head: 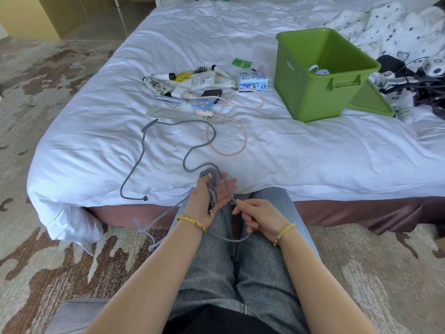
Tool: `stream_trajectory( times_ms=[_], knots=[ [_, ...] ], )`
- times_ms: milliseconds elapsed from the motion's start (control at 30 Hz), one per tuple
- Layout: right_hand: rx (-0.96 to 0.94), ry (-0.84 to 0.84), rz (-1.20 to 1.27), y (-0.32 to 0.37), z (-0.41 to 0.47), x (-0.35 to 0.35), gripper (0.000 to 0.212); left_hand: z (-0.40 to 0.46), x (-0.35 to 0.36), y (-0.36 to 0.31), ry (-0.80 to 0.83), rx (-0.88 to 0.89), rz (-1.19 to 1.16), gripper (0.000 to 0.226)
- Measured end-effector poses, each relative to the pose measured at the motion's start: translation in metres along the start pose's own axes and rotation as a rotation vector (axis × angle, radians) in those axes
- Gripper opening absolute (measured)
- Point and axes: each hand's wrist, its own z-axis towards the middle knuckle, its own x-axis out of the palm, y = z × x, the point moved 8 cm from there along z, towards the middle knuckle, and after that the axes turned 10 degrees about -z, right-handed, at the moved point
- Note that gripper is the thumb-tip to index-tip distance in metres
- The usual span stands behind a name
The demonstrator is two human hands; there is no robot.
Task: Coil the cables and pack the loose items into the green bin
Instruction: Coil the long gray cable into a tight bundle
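Head view | left hand (212, 196) palm-up as a spool, grey cable (209, 179) looped round its fingers | right hand (260, 216) pinches the strand just beside it, probably feeding slack | green bin (310, 92) far beyond both.

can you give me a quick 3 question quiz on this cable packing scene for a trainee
1. True or false: the pink cable is already coiled inside the green bin.
2. Which hand has the grey cable looped around it?
A. left hand
B. right hand
C. neither
3. Fill in: the right hand pinches a strand of the ____ cable.

Key
1. False. It lies loose on the white sheet, left of the bin.
2. A. The loops sit around the left hand's fingers, with a plug end lying on the palm.
3. Grey.
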Motion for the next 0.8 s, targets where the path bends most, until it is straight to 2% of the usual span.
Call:
stream_trajectory(
  times_ms=[100,267,400,500,667,800],
  knots=[
    [0.047,0.132,-0.057,-0.004,-0.002,0.011,0.03,0.0,-0.003,0.003,-0.033,0.01,0.023,0.042],
    [0.055,0.145,-0.1,-0.005,-0.002,0.016,0.028,-0.002,-0.01,0.002,-0.053,0.025,0.124,0.041],
    [0.064,0.283,0.055,-0.006,-0.009,0.023,0.027,-0.001,-0.012,-0.022,-0.073,0.191,0.21,0.045],
    [0.047,0.347,0.147,-0.004,-0.013,0.023,0.027,0.003,-0.019,-0.041,-0.146,0.348,0.291,0.047],
    [-0.011,0.191,0.31,0.002,-0.009,0.004,0.021,0.006,-0.027,-0.054,-0.275,0.468,0.429,0.056],
    [-0.119,0.002,0.555,0.006,-0.005,-0.017,0.018,0.012,-0.021,-0.05,-0.249,0.393,0.558,0.051]
  ],
)
